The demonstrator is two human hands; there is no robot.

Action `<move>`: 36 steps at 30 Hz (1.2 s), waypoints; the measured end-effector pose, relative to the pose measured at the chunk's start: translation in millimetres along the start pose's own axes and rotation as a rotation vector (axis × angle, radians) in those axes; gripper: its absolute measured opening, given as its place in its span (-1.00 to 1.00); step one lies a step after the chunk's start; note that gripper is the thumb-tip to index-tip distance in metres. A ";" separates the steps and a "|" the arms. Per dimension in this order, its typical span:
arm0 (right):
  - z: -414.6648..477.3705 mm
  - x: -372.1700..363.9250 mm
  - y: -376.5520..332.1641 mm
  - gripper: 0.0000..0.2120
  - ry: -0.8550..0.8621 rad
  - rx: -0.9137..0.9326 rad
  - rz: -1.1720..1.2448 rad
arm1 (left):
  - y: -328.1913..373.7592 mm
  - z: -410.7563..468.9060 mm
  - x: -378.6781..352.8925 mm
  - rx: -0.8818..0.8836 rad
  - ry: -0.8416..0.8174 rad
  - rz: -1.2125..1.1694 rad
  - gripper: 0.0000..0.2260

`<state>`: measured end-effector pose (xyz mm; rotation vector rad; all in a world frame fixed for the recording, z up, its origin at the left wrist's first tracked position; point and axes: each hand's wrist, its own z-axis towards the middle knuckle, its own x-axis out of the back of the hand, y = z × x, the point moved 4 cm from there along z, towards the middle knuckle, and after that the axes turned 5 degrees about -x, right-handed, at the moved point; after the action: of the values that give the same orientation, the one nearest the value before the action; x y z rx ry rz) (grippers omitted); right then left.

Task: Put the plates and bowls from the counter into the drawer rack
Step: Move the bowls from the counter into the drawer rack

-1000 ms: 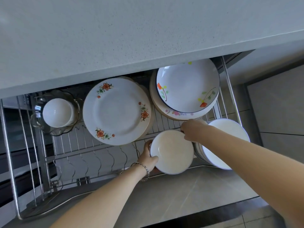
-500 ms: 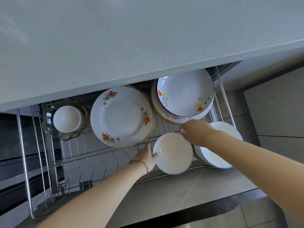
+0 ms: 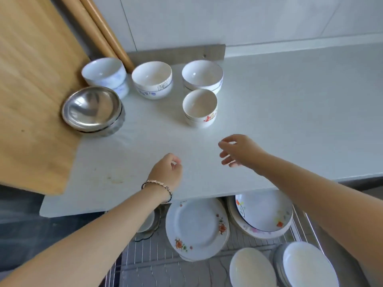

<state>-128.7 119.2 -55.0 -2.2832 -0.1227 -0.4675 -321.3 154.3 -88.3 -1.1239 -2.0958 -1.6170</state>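
Both hands are empty: the right hand [image 3: 238, 151] spread, the left hand [image 3: 166, 171] loosely curled. Just beyond the right fingertips, the small white floral stacked bowls [image 3: 200, 107] could separate and topple if only the top rim is gripped.

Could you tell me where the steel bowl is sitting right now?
In the head view, the steel bowl sits at the counter's left, against the wooden board, just in front of the blue-patterned bowl.

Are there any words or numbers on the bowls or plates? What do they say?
No words or numbers can be read anywhere.
Bowl with blue marks: only a painted pattern, too blurred to tell if any of it is writing.
Small bowl with a red mark: a picture, not letters.
Flowered plate in the drawer rack: only flowers.
Steel bowl: no label shows.
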 end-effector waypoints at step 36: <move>-112.3 -60.9 125.5 -0.64 -0.386 -0.313 0.027 | -56.4 -132.7 -54.1 0.375 -0.569 -0.532 -0.62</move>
<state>-189.0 -44.8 -94.0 -2.6582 -0.2232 -0.0242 -357.1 7.1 -116.0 -1.0297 -3.1165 -1.0539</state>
